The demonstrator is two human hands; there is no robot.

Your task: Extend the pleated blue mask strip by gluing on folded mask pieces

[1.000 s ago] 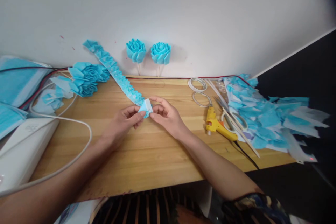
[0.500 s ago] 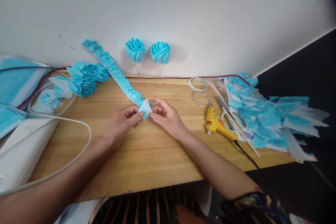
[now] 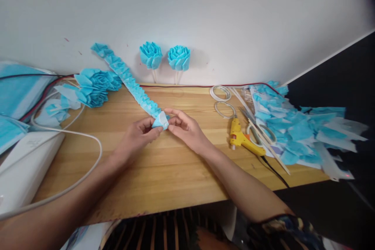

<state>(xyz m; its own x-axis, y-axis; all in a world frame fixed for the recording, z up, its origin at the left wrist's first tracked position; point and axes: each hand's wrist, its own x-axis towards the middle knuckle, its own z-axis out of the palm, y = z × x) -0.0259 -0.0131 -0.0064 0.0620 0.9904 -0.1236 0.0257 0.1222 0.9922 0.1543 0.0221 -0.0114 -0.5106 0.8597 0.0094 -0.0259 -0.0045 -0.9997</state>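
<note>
A long strip of folded blue petals (image 3: pixel 129 80) leans from the wall down onto the table. At its near end, a blue and white folded petal piece (image 3: pixel 161 120) is pinched between my two hands. My left hand (image 3: pixel 140 134) grips its lower left side, thumb on top. From the other side, my right hand (image 3: pixel 186 130) pinches its right edge with thumb and fingertips, the index finger arched above. Whether this piece is joined to the strip is hidden by the fingers. Two blue fabric flowers on sticks, a left flower (image 3: pixel 150 55) and a right flower (image 3: pixel 179 58), lean on the wall.
More blue flowers (image 3: pixel 95 86) lie at left by a white cable (image 3: pixel 98 140) and a white box (image 3: pixel 32 164). At right are tape rolls (image 3: pixel 220 93), a yellow glue gun (image 3: pixel 244 139), scissors (image 3: pixel 265 134), sticks and a heap of loose blue petals (image 3: pixel 301 129).
The petal piece has been tilted and folded slightly in my fingers, and its white face now shows broader. Both hands stay in nearly the same place.
</note>
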